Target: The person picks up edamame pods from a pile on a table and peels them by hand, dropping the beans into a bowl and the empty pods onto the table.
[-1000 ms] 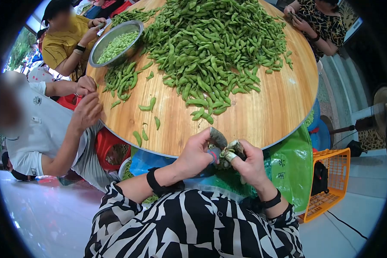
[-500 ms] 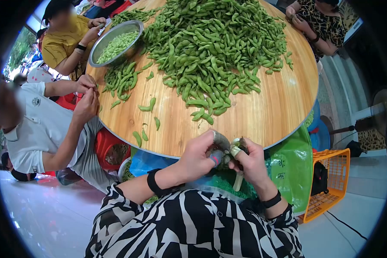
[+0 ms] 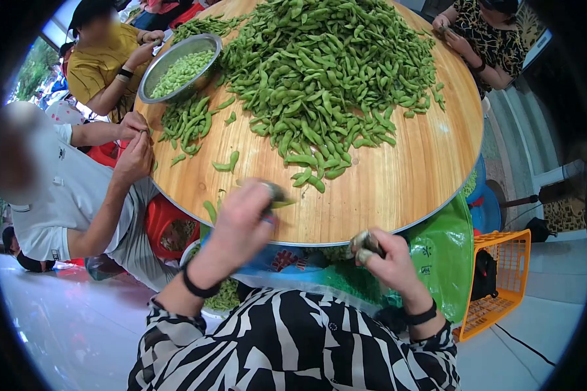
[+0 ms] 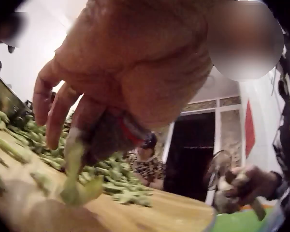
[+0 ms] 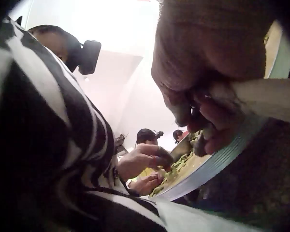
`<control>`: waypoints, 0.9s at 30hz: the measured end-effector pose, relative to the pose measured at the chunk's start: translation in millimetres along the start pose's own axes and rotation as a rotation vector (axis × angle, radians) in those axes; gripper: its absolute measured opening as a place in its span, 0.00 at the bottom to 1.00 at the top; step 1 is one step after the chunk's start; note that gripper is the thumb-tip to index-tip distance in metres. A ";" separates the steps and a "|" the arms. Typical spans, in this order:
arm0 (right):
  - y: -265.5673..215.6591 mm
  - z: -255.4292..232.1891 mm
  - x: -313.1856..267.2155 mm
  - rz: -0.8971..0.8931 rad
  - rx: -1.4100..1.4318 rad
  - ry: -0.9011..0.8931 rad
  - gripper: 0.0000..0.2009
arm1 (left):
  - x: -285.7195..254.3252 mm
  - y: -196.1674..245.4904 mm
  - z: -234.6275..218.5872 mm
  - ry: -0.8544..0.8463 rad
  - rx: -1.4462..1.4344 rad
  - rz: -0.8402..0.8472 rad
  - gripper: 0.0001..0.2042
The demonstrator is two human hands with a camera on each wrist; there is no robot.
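My left hand (image 3: 241, 218) is blurred over the near left part of the wooden table (image 3: 372, 202). At its covered fingertips is a green soybean pod (image 4: 79, 186), pinched between thumb and finger. Dark coverings wrap the left thumb and forefinger. Several loose pods (image 4: 41, 182) lie close by on the table. By the table's near edge, my right hand (image 3: 388, 257) is curled around a pale, stick-like handle (image 5: 273, 99), which juts out of the fist; its other end is hidden. Pale and dark wraps cover fingers of the right hand too.
A large heap of soybean pods (image 3: 332, 72) fills the table's far middle. A metal bowl of shelled beans (image 3: 215, 49) stands at the left. People sit around the table, one in a white shirt (image 3: 78, 169) at the left. An orange crate (image 3: 496, 280) stands on the floor at the right.
Both hands were together by the table's near edge. The left hand has since moved left and forward over the table, apart from the right. The right hand stays near the edge.
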State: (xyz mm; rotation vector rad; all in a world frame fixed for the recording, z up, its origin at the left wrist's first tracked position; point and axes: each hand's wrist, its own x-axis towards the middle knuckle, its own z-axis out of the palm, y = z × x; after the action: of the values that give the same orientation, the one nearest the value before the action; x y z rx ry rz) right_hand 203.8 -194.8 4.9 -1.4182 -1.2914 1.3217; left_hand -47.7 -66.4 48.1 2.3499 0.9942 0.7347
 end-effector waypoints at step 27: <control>-26.6 18.7 11.0 0.086 0.537 0.033 0.19 | 33.8 -14.3 26.7 -0.159 -0.677 -0.394 0.06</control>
State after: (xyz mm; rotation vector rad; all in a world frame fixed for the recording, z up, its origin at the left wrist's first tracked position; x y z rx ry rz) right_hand 180.6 -181.2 26.0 -1.1153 -0.7743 1.5489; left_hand -17.7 -37.9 29.2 1.5470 0.9151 0.5943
